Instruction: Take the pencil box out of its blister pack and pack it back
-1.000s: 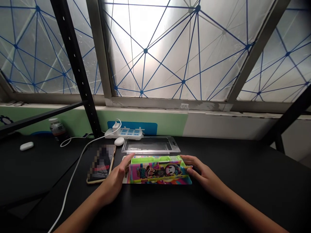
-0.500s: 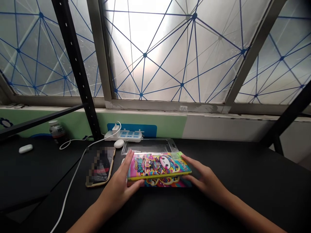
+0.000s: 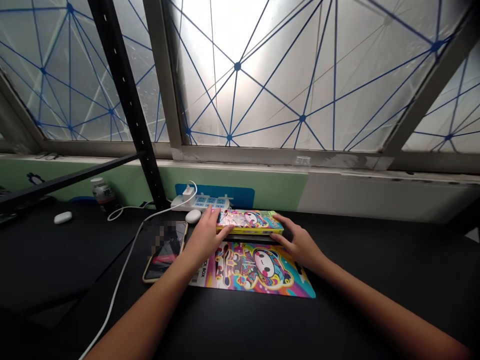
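A colourful pencil box [image 3: 250,221] with a cartoon print and yellow-green edges lies flat at the back of the black table [image 3: 375,270]. My left hand [image 3: 204,239] grips its left end, fingers over the top. My right hand [image 3: 298,243] holds its right end. In front of the box, a flat printed card [image 3: 255,267] with the same cartoon picture lies on the table between my forearms.
A phone [image 3: 166,251] lies left of the card, beside a white cable [image 3: 123,270] that runs to a power strip [image 3: 200,202] by the wall. A white earbud case [image 3: 193,216], a bottle [image 3: 103,192] and another white case [image 3: 62,217] stand further left. A black post [image 3: 127,100] rises behind.
The pencil box has moved away from me off the printed card and now lies further back, over where the clear plastic tray was. Both hands went with it.
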Tool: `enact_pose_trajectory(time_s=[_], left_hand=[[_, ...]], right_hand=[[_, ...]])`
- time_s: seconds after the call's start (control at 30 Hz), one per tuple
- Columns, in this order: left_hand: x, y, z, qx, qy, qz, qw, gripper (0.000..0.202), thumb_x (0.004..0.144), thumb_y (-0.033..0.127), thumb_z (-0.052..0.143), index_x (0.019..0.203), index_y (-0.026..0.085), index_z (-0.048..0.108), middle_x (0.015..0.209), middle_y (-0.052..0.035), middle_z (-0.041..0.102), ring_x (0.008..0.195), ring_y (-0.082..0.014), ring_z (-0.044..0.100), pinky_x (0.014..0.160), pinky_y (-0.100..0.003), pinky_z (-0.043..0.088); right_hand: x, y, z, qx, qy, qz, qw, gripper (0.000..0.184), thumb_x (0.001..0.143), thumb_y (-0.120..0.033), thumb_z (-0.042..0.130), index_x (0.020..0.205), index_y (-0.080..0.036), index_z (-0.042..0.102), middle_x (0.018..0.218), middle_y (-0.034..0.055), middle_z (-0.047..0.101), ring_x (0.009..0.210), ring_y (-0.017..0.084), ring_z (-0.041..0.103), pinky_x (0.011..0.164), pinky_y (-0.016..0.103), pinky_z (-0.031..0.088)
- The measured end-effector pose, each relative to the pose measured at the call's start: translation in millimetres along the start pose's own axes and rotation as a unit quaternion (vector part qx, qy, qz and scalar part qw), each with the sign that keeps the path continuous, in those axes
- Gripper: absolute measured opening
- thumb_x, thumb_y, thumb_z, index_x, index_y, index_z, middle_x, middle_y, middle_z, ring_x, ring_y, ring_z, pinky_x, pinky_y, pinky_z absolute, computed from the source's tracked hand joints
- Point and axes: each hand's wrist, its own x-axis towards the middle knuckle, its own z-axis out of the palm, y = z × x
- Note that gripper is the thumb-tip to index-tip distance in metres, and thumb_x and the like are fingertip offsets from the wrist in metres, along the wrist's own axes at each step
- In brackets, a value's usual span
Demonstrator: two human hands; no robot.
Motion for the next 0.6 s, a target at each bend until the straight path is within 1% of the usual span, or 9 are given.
enact_pose_trajectory(time_s=[0.1, 0.17, 0.23, 0.3, 0.37, 0.43, 0.5, 0.53, 0.6], left_hand=[[-7, -3, 2.4, 0.057, -0.005, 0.023, 0.998, 0.061, 0.097, 0.056, 0.045, 0.142, 0.014, 0.047, 0.155, -0.0208, 0.039, 0.147, -0.0357, 0.028, 0.118, -0.056, 0.019], [-8, -5, 0.9, 0.084, -0.017, 0.03, 0.996, 0.058, 0.098, 0.054, 0.045, 0.141, 0.016, 0.049, 0.153, -0.0193, 0.043, 0.147, -0.0374, 0.028, 0.117, -0.058, 0.019], [-7, -5, -0.2, 0.102, -0.037, 0.034, 0.994, 0.055, 0.098, 0.052, 0.044, 0.14, 0.017, 0.05, 0.149, -0.0183, 0.048, 0.146, -0.0393, 0.027, 0.116, -0.059, 0.02], [-5, -1, 1.4, 0.114, -0.05, 0.039, 0.991, 0.056, 0.098, 0.049, 0.044, 0.141, 0.014, 0.05, 0.149, -0.0199, 0.048, 0.146, -0.0416, 0.027, 0.115, -0.061, 0.021], [-2, 10, 6.6, 0.121, -0.037, 0.049, 0.991, 0.059, 0.099, 0.048, 0.043, 0.144, 0.01, 0.047, 0.152, -0.0222, 0.043, 0.146, -0.0424, 0.025, 0.115, -0.061, 0.021], [0, 24, 14.5, 0.121, -0.008, 0.066, 0.99, 0.059, 0.099, 0.046, 0.043, 0.145, 0.009, 0.046, 0.153, -0.0222, 0.041, 0.148, -0.0408, 0.022, 0.116, -0.061, 0.018], [0, 37, 22.9, 0.121, -0.001, 0.101, 0.987, 0.055, 0.1, 0.043, 0.043, 0.145, 0.011, 0.046, 0.155, -0.0201, 0.04, 0.148, -0.0384, 0.021, 0.118, -0.059, 0.016], [0, 41, 26.5, 0.127, -0.008, 0.119, 0.985, 0.054, 0.1, 0.042, 0.042, 0.145, 0.011, 0.046, 0.156, -0.0202, 0.038, 0.148, -0.0386, 0.022, 0.118, -0.059, 0.016], [-2, 45, 32.3, 0.135, -0.025, 0.133, 0.982, 0.051, 0.102, 0.04, 0.039, 0.142, 0.01, 0.051, 0.154, -0.0215, 0.04, 0.147, -0.0399, 0.025, 0.116, -0.06, 0.019]], right_hand=[[-3, 4, 0, -0.021, -0.022, -0.026, 0.999, 0.053, 0.096, -0.049, 0.05, 0.143, -0.024, 0.049, 0.145, 0.0124, 0.055, 0.131, 0.031, 0.054, 0.104, 0.049, 0.047], [-3, 5, 0, -0.042, -0.051, -0.052, 0.996, 0.049, 0.1, -0.047, 0.042, 0.142, -0.022, 0.051, 0.15, 0.0131, 0.05, 0.14, 0.03, 0.044, 0.109, 0.051, 0.041], [-4, 4, 0, -0.079, -0.062, -0.071, 0.992, 0.047, 0.102, -0.044, 0.036, 0.14, -0.021, 0.052, 0.154, 0.0148, 0.044, 0.144, 0.03, 0.037, 0.112, 0.056, 0.035], [-7, -4, -2, -0.121, -0.039, -0.096, 0.987, 0.046, 0.102, -0.042, 0.038, 0.139, -0.019, 0.053, 0.156, 0.0171, 0.04, 0.144, 0.032, 0.037, 0.112, 0.061, 0.03], [-12, -17, -4, -0.147, -0.004, -0.148, 0.978, 0.042, 0.1, -0.04, 0.045, 0.134, -0.019, 0.056, 0.155, 0.0182, 0.041, 0.142, 0.033, 0.04, 0.113, 0.062, 0.027], [-19, -35, -6, -0.145, 0.0, -0.222, 0.964, 0.035, 0.099, -0.037, 0.05, 0.127, -0.02, 0.061, 0.148, 0.0161, 0.051, 0.136, 0.031, 0.047, 0.113, 0.058, 0.029], [-27, -53, -4, -0.123, -0.033, -0.284, 0.95, 0.029, 0.098, -0.034, 0.051, 0.122, -0.022, 0.063, 0.137, 0.013, 0.061, 0.128, 0.028, 0.055, 0.11, 0.051, 0.036], [-32, -62, -1, -0.115, -0.051, -0.303, 0.945, 0.029, 0.098, -0.034, 0.051, 0.121, -0.022, 0.063, 0.134, 0.0125, 0.063, 0.125, 0.027, 0.056, 0.108, 0.048, 0.04], [-43, -77, 7, -0.1, -0.098, -0.32, 0.937, 0.032, 0.098, -0.036, 0.052, 0.123, -0.02, 0.062, 0.131, 0.013, 0.064, 0.121, 0.026, 0.058, 0.101, 0.043, 0.046]])
